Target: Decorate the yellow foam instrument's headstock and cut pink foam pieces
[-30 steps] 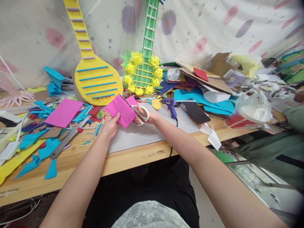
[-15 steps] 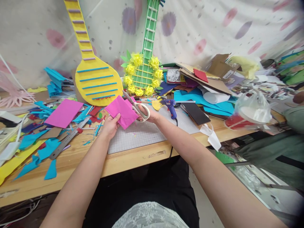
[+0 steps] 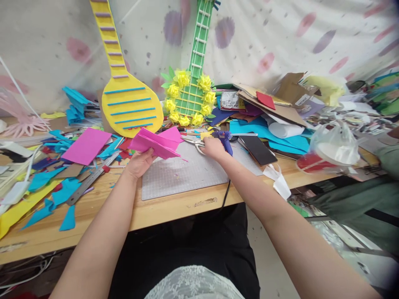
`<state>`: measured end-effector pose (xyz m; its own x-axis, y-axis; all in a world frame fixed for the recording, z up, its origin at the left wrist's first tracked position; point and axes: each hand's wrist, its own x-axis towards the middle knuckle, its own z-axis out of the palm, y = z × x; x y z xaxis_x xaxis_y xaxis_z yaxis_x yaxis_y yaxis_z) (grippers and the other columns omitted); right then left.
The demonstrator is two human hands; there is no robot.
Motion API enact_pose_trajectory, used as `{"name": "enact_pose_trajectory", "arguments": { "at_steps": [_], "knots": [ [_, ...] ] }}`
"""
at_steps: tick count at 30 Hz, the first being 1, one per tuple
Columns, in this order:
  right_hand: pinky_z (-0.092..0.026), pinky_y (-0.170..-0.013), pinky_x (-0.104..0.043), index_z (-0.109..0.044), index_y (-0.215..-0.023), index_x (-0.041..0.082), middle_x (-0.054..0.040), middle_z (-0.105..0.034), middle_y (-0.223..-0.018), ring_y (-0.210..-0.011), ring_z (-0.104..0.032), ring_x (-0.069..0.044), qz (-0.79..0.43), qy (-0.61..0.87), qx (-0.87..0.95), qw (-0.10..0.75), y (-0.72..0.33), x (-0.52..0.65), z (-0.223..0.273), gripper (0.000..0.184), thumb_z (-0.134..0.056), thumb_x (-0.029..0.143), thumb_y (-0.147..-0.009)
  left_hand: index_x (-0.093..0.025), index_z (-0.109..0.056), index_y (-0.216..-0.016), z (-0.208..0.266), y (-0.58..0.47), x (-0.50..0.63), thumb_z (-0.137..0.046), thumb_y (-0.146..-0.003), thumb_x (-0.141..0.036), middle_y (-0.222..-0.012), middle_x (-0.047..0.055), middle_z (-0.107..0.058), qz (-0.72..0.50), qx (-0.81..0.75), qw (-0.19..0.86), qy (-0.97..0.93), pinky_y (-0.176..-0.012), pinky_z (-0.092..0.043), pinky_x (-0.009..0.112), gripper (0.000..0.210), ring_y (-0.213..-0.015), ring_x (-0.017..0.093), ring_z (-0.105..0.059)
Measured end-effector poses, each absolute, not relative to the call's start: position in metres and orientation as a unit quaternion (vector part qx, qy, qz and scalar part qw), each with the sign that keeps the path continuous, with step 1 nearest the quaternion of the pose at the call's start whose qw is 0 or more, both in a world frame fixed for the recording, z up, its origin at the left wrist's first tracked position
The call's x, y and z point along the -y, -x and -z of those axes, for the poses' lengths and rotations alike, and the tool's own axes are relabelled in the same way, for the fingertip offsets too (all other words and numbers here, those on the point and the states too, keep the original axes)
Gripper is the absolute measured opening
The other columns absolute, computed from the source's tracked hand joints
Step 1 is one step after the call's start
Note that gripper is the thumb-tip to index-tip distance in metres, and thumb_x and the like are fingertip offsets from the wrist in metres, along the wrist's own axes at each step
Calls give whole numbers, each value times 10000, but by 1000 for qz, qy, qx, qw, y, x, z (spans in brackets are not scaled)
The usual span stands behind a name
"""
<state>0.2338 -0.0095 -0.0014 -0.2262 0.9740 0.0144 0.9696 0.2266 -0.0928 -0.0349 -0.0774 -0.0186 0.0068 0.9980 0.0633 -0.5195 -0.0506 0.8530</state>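
Observation:
In my left hand (image 3: 141,161) is folded magenta paper (image 3: 157,143), pinched along its lower edge, its layers fanned apart. A thin magenta strip hangs from its right corner. My right hand (image 3: 213,147) is low over the grey cutting mat (image 3: 183,176), its fingers closed at the white handles of the scissors (image 3: 193,141); the fingertips are partly hidden. The blades point left, towards the paper. Just behind the right hand lies a blue glue gun (image 3: 225,140). A flat magenta sheet (image 3: 86,146) rests on scraps to the left.
A yellow paper guitar (image 3: 132,106) and a green one (image 3: 190,97) with yellow flowers lean at the back. Blue scraps and a metal ruler (image 3: 90,178) cover the left. At right are a phone (image 3: 257,149), a bagged red-and-white tub (image 3: 327,153) and a person's green-clad arm (image 3: 346,203).
The scissors have come away from the paper and moved right, down to the mat, with my right hand. The magenta paper has tilted and its layers have spread in my left hand.

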Motion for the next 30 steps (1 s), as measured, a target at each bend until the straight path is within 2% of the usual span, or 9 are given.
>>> {"name": "enact_pose_trajectory", "arguments": {
  "at_steps": [3, 5, 8, 10, 13, 18, 23, 26, 30],
  "knots": [
    [-424, -856, -350, -566, -1068, 97, -190, -591, -1115, -1043, -553, -273, -43, 633, 770, 63, -232, 10, -2, 331, -560, 274, -789, -187, -693, -829, 13, 39, 79, -789, -615, -223, -948, 50, -717, -602, -331, 601, -408, -964, -462, 429, 237, -1053, 247, -614],
    [-416, -878, -357, -568, -1046, 118, -165, -576, -1121, -1069, -528, -258, -67, 614, 774, 141, -229, 12, -9, 293, -568, 206, -766, -166, -711, -828, 7, 40, 79, -810, -582, -256, -959, 79, -716, -580, -337, 598, -438, -988, -438, 435, 280, -1060, 275, -612],
    [-432, -852, -348, -565, -962, 160, -92, -602, -979, -945, -552, -191, -195, 500, 790, 297, -220, 22, -23, 174, -508, 231, -813, -137, -728, -833, -2, 39, 78, -830, -536, -300, -989, 121, -708, -568, -350, 592, -452, -993, -430, 420, 354, -1072, 302, -604],
    [-448, -823, -341, -556, -946, 177, -62, -601, -927, -855, -557, -160, -298, 387, 804, 339, -213, 31, -31, 190, -536, 308, -811, -126, -733, -826, -7, 37, 75, -834, -520, -314, -985, 137, -708, -561, -363, 588, -456, -977, -439, 421, 373, -1078, 316, -598],
    [-442, -859, -345, -565, -947, 188, -51, -596, -976, -888, -555, -155, -365, 273, 830, 321, -204, 44, -39, 252, -628, 324, -744, -130, -738, -821, -11, 34, 72, -836, -508, -304, -984, 139, -708, -545, -377, 584, -469, -956, -449, 431, 371, -1083, 327, -591],
    [-445, -836, -338, -566, -950, 187, -44, -600, -955, -899, -558, -159, -350, 242, 858, 288, -194, 48, -36, 217, -598, 251, -745, -134, -747, -822, -13, 37, 71, -829, -503, -398, -965, 156, -709, -517, -389, 576, -500, -937, -458, 439, 422, -1064, 346, -595],
    [-429, -723, -278, -535, -878, 178, -26, -571, -844, -744, -530, -125, -290, 309, 844, 329, -186, 44, -24, 122, -528, 188, -756, -146, -744, -795, -13, 38, 74, -849, -477, -356, -934, 131, -717, -510, -389, 577, -506, -962, -447, 433, 395, -1088, 341, -582],
    [-395, -635, -261, -464, -799, 194, 17, -505, -703, -640, -485, -118, -273, 416, 791, 356, -179, 46, -17, 156, -590, 260, -735, -165, -734, -821, -10, 37, 74, -851, -479, -277, -968, 105, -714, -530, -377, 584, -485, -948, -464, 419, 379, -1109, 324, -571],
    [-411, -601, -253, -370, -729, 211, 36, -515, -624, -625, -542, -126, -428, 449, 701, 352, -170, 50, -8, 281, -601, 369, -755, -176, -724, -842, -5, 38, 72, -838, -489, -192, -999, 90, -709, -553, -384, 573, -468, -944, -473, 395, 371, -1113, 297, -570]
  ]
}}
